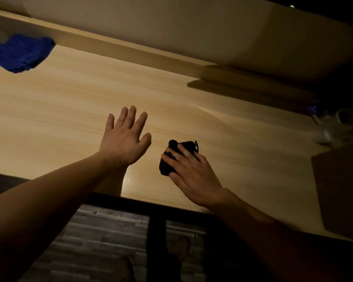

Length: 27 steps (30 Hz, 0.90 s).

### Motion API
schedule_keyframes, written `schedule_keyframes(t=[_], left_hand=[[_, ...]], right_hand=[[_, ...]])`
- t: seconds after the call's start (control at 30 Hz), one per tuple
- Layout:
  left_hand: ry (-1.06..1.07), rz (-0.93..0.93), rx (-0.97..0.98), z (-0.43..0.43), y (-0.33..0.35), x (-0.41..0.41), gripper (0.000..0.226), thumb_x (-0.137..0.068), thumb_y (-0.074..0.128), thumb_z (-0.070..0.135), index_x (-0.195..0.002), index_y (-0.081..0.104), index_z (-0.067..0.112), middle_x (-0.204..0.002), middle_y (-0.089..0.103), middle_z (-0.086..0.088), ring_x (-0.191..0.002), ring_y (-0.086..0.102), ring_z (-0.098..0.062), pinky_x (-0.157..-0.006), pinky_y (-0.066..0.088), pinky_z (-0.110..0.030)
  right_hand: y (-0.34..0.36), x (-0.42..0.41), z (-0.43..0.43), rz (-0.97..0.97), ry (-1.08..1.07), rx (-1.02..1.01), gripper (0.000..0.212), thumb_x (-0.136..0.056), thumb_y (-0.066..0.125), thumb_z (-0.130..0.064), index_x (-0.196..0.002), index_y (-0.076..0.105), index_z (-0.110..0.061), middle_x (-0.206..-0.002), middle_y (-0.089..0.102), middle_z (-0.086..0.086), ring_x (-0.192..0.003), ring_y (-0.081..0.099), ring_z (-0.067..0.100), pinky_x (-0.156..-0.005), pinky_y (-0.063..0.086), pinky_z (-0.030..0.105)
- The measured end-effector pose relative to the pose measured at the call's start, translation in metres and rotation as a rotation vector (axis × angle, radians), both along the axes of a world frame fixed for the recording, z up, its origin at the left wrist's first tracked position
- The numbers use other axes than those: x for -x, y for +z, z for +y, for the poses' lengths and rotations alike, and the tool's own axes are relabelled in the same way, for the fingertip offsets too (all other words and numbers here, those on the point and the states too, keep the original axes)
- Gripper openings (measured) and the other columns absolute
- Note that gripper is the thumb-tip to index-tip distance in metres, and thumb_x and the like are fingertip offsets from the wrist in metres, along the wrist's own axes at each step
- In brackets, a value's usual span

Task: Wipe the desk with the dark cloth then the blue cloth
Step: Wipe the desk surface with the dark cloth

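Observation:
The dark cloth (pixel 167 166) lies bunched on the light wooden desk (pixel 69 102), near its front edge and right of centre. My right hand (pixel 192 171) presses down on it, fingers spread over the cloth and thumb at its near side. My left hand (pixel 124 137) hovers flat over the desk just left of the cloth, fingers apart and holding nothing. The blue cloth (pixel 21 52) sits crumpled at the far left of the desk, against the raised back ledge.
A wooden back ledge (pixel 118 47) runs along the far side of the desk. A brown box (pixel 340 190) stands at the right edge, with clear plastic items (pixel 334 127) behind it in shadow. Below the front edge are a dark frame and grey flooring.

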<state>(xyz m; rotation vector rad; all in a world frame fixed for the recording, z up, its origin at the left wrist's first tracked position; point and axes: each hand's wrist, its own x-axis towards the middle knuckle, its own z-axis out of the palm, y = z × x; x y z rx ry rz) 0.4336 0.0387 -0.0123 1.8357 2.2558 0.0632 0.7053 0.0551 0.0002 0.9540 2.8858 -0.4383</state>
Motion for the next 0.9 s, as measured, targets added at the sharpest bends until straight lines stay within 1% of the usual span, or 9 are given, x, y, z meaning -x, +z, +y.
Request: schedule_keyframes(t=[0.17,0.27,0.33,0.43,0.53,0.63,0.73,0.83,0.9], left_hand=[[-0.021,-0.059,-0.007,0.000,0.000,0.005,0.077,-0.104,0.016,0.066,-0.172,0.005,0.032,-0.180,-0.006,-0.007,-0.165,-0.013,-0.025,-0.131,-0.008,-0.057],[-0.011,-0.164,-0.166,-0.009,0.005,0.005,0.071,-0.106,0.029,0.054,-0.169,0.024,0.021,-0.178,0.016,-0.011,-0.166,0.005,-0.025,-0.133,-0.002,-0.053],[0.043,-0.284,-0.288,-0.029,0.016,-0.006,0.060,-0.109,0.040,0.042,-0.162,0.038,0.015,-0.172,0.034,-0.010,-0.161,0.023,-0.024,-0.132,0.013,-0.050],[0.193,-0.650,-0.298,-0.083,0.032,-0.024,0.036,-0.107,0.056,0.034,-0.135,0.065,0.015,-0.136,0.068,-0.007,-0.127,0.062,-0.020,-0.112,0.050,-0.053],[0.497,-1.105,-0.181,-0.133,0.048,-0.032,0.029,-0.094,0.059,0.042,-0.103,0.072,0.018,-0.100,0.079,-0.001,-0.102,0.076,-0.022,-0.090,0.061,-0.051],[0.791,-1.634,0.104,-0.157,0.071,-0.025,0.038,-0.100,0.061,0.043,-0.108,0.075,0.010,-0.108,0.079,-0.007,-0.107,0.074,-0.028,-0.090,0.055,-0.042],[0.893,-2.123,0.191,-0.165,0.097,-0.007,0.033,-0.097,0.060,0.030,-0.107,0.081,0.007,-0.109,0.079,-0.014,-0.094,0.076,-0.023,-0.079,0.058,-0.035],[0.936,-2.254,0.081,-0.162,0.114,0.021,0.039,-0.092,0.063,0.022,-0.125,0.076,0.005,-0.119,0.076,-0.020,-0.099,0.077,-0.029,-0.081,0.063,-0.038],[0.919,-2.281,0.048,-0.157,0.119,0.041,0.048,-0.098,0.062,0.025,-0.141,0.068,0.006,-0.136,0.070,-0.021,-0.119,0.072,-0.032,-0.101,0.056,-0.043]], right_hand=[[-0.003,-0.006,-0.051,0.024,-0.018,0.057,0.055,-0.110,0.031,-0.044,-0.164,0.021,-0.038,-0.172,0.016,-0.014,-0.160,-0.002,0.010,-0.115,0.014,0.035],[-0.002,-0.006,-0.077,0.043,-0.060,0.087,0.054,-0.109,0.032,-0.041,-0.162,0.026,-0.037,-0.171,0.021,-0.014,-0.159,0.005,0.009,-0.108,0.017,0.031],[0.001,-0.004,-0.092,0.063,-0.098,0.128,0.051,-0.108,0.035,-0.038,-0.159,0.034,-0.036,-0.168,0.030,-0.012,-0.157,0.014,0.011,-0.106,0.023,0.032],[0.017,0.005,-0.109,0.086,-0.144,0.228,0.046,-0.108,0.039,-0.034,-0.153,0.047,-0.029,-0.160,0.046,-0.006,-0.153,0.031,0.018,-0.103,0.032,0.038],[0.046,0.030,-0.117,0.080,-0.118,0.218,0.044,-0.107,0.043,-0.033,-0.149,0.050,-0.022,-0.148,0.058,0.002,-0.141,0.046,0.024,-0.100,0.036,0.039],[0.077,0.069,-0.122,0.107,-0.060,0.136,0.041,-0.104,0.055,-0.033,-0.143,0.048,-0.020,-0.144,0.058,0.006,-0.131,0.052,0.026,-0.099,0.040,0.040],[0.102,0.106,-0.119,0.102,0.018,0.095,0.045,-0.103,0.059,-0.035,-0.143,0.046,-0.018,-0.160,0.045,0.007,-0.147,0.039,0.027,-0.108,0.037,0.043],[0.121,0.140,-0.108,0.070,0.118,0.087,0.054,-0.105,0.051,-0.045,-0.152,0.039,-0.022,-0.173,0.016,-0.004,-0.160,0.008,0.017,-0.118,0.025,0.042],[0.130,0.160,-0.098,0.100,0.151,0.097,0.064,-0.103,0.050,-0.051,-0.159,0.030,-0.025,-0.175,0.004,-0.008,-0.160,0.000,0.014,-0.121,0.021,0.042]])
